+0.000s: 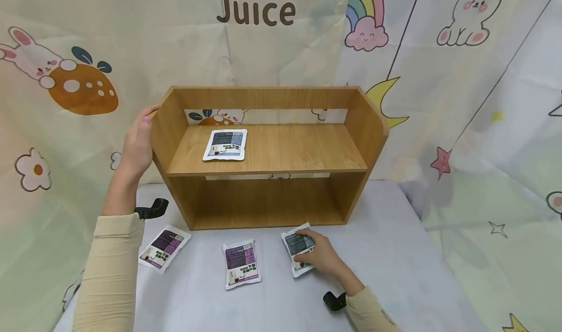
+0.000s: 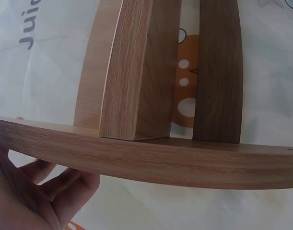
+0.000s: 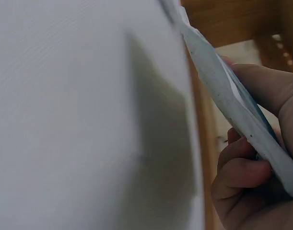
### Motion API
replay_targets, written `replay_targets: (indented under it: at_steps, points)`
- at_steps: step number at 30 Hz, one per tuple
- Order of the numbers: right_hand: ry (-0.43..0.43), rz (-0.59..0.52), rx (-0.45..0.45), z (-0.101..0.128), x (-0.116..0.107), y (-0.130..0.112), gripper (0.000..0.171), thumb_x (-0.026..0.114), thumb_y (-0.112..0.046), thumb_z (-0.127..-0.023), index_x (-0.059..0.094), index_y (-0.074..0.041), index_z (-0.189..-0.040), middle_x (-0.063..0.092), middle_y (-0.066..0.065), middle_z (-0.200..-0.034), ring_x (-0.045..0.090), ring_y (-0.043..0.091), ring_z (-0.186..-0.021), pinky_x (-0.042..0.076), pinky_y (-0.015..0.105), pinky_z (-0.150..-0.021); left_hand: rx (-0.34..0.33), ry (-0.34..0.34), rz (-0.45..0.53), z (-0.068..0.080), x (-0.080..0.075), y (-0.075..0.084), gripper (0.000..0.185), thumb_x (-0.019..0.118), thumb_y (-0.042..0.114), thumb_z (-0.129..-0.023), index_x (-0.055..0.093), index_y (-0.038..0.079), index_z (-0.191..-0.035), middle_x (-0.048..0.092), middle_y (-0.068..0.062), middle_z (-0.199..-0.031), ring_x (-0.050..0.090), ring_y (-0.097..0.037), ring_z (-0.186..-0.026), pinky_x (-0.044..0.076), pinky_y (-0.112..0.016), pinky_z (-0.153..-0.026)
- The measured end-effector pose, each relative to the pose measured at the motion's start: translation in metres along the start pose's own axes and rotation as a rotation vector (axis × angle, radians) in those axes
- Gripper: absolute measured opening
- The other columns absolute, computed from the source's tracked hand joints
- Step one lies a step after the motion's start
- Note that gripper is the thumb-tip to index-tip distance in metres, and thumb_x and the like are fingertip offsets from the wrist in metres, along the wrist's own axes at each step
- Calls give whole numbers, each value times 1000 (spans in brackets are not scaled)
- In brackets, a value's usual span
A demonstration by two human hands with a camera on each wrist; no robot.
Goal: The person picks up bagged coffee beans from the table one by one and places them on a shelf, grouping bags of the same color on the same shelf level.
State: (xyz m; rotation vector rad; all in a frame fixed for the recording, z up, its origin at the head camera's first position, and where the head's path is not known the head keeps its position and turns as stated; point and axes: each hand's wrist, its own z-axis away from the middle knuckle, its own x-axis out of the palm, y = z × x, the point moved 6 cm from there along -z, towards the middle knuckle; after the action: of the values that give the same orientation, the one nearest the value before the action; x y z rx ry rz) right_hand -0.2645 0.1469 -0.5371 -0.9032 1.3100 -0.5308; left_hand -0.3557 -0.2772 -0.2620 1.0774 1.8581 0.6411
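One blue-labelled packet is between the thumb and fingers of my right hand, pinched from its right side with little gap to spare, presumably so that most of the print stays uncovered. It sits in front of the shelf's lower right part, tilted and throwing a shadow on the white tabletop; I cannot tell whether its far end touches the cloth. Two purple-labelled packets lie face up to its left, one just beside the shelf's lower left corner. My left hand grips the left side panel of the wooden shelf, fingers bent against it, probably to steady it. Another blue packet lies flat on the upper board, left of centre. Behind hangs a printed cloth.
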Motion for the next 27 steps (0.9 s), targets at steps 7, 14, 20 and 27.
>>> replay_targets:
  at_steps: [7,14,20,27]
  points:
    - [58,-92,-13,11,-33,-46,69,90,-29,-68,59,-28,-130,56,7,-129,56,26,-106,48,42,-85,0,13,-5,4,4,-3,49,21,44,-104,35,32,-149,42,-10,-139,43,-30,-114,40,-50,-89]
    - [87,-176,-78,13,-67,-92,66,90,-24,-69,60,-33,-128,57,4,-124,57,26,-98,50,37,-77,14,13,3,1,4,-3,48,22,45,-103,35,34,-149,41,-10,-142,43,-34,-117,37,-60,-92]
    - [127,-170,-137,8,-93,-127,65,86,-16,-74,57,-26,-132,55,8,-126,55,27,-102,50,36,-78,5,18,-20,1,2,-3,49,22,46,-103,34,36,-149,41,-10,-141,43,-35,-117,38,-62,-91]
    - [156,-162,-211,6,-120,-179,60,77,-3,-82,53,-9,-137,49,16,-136,52,32,-108,51,31,-82,11,16,-8,-1,0,-1,49,22,46,-103,34,36,-149,40,-11,-143,41,-37,-119,34,-66,-93]
